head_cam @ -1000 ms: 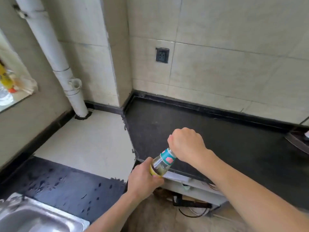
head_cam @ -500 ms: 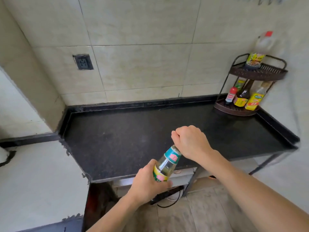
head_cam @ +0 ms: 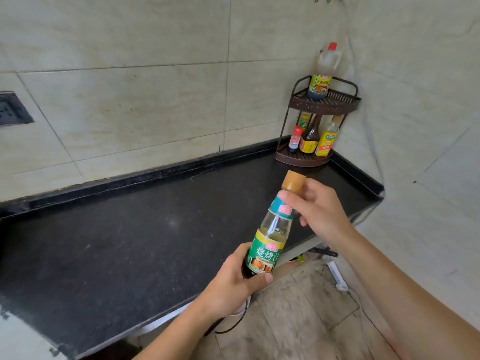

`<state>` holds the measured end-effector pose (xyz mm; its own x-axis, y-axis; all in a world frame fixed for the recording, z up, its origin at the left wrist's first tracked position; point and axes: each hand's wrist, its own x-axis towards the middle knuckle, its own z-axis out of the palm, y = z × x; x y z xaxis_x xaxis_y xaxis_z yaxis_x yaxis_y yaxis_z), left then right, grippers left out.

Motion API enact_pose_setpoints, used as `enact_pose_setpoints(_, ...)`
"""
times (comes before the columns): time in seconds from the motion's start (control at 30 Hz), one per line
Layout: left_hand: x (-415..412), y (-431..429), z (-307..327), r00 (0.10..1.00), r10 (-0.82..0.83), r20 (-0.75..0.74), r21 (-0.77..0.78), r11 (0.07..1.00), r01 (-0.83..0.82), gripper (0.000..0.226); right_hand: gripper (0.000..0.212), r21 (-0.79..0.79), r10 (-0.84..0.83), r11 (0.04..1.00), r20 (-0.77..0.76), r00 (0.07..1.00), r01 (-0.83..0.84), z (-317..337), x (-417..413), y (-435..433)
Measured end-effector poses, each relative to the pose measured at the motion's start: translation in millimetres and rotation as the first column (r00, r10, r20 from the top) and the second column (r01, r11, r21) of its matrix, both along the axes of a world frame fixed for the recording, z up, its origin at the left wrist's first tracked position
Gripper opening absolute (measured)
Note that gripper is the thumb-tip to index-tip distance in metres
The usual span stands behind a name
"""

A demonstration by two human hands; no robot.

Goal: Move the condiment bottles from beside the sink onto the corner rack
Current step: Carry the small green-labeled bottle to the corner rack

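I hold a glass sauce bottle with a green label and a tan cap, tilted, above the front edge of the black counter. My left hand grips its base. My right hand pinches its neck just under the cap. The dark two-tier corner rack stands in the far right corner of the counter. A large pale bottle with a red cap sits on its upper shelf. Its lower shelf holds a small red-capped bottle, a dark soy bottle and a yellow-labelled bottle.
Tiled walls close off the counter at the back and right. A wall socket is at the far left. Below the counter's front edge lie a wooden floor, cables and a white power strip.
The view has swung right from the sink area to the counter and rack. My right hand has slid off the cap, which now shows, down to the neck. The bottle is closer to the rack.
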<state>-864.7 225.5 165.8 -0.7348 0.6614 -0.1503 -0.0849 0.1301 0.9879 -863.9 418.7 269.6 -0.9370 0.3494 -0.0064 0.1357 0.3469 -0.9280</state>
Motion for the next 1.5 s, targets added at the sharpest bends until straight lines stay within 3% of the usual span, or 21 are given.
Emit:
enact_pose_setpoints(0.33,-56.5,147.2,2.8,0.989,-0.118,-0.084,-0.007,0.993,0.118,0.049,0.034,-0.178,-0.018,0.983,0.106,0.994,0.036,-31.9,-2.7,129.1)
enact_pose_setpoints(0.6,-86.6,270.5,-5.1,0.991,-0.067,-0.113,-0.092,0.994,0.056,0.054,0.026,-0.243,-0.014,0.97,0.075,0.997,0.032,-47.1,-46.5,251.3)
enact_pose_setpoints(0.7,-98.4,289.6,-15.7,0.994,0.005,-0.113,-0.184,0.983,-0.026,0.044,0.024,-0.242,-0.053,0.968,0.09,0.995,0.073,-54.9,-63.9,281.1)
enact_pose_setpoints(0.8,-117.8,298.8,-24.2,0.993,0.08,-0.088,-0.262,0.96,-0.101,0.028,0.026,-0.201,-0.064,0.976,0.099,0.993,0.083,-63.5,-85.6,312.7)
enact_pose_setpoints(1.1,-182.7,307.2,-71.8,0.956,0.284,0.071,-0.374,0.896,-0.238,0.014,0.04,0.046,-0.053,0.998,0.198,0.979,0.045,-115.1,-186.5,387.0)
enact_pose_setpoints(1.3,-215.1,333.6,-93.8,0.917,0.357,0.176,-0.423,0.869,-0.257,0.014,0.055,0.212,0.004,0.975,0.263,0.965,-0.062,-151.8,-281.7,422.9)
enact_pose_setpoints(1.5,-231.2,343.9,-101.6,0.876,0.433,0.213,-0.52,0.809,-0.274,0.02,0.052,0.268,0.069,0.957,0.16,0.985,-0.11,-184.2,-380.7,440.7)
